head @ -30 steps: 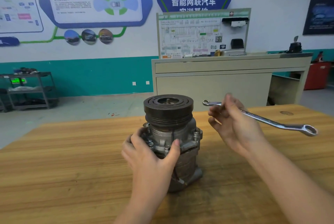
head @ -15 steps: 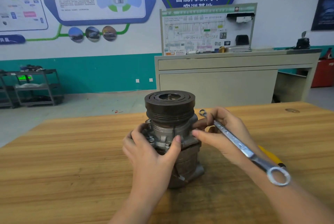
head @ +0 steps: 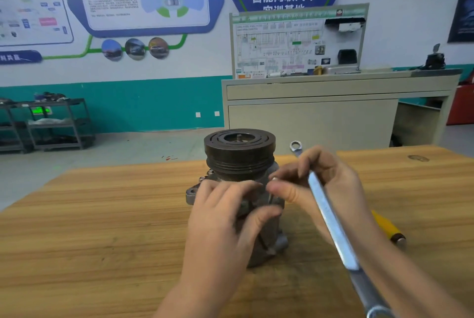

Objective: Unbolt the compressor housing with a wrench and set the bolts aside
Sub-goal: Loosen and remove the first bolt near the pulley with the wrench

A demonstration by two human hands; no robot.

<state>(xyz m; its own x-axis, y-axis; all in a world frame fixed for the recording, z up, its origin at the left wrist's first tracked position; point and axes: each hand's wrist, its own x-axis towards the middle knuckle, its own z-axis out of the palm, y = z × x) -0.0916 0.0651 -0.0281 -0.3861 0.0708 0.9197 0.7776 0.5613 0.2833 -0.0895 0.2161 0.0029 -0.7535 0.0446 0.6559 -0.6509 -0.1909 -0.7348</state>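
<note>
A grey metal compressor (head: pixel 239 163) with a dark grooved pulley on top stands upright on the wooden table (head: pixel 102 227). My left hand (head: pixel 225 217) grips its housing from the near side. My right hand (head: pixel 315 184) holds a long silver wrench (head: pixel 331 217), which runs from a ring end above the fingers down along my forearm. The right thumb and forefinger reach to the housing's right side, just under the pulley, and what they touch is hidden. Small bolt heads (head: pixel 202 178) show on the flange at the left.
A yellow-handled tool (head: pixel 388 229) lies on the table to the right of my right forearm. Beyond the table stand a beige workbench (head: pixel 320 112) with a training board and a metal shelf cart (head: pixel 51 125) at the left wall.
My right hand brought the wrench in from mid-air to the compressor's right side, swinging its long end down along my forearm. The compressor looks turned a little under my left hand.
</note>
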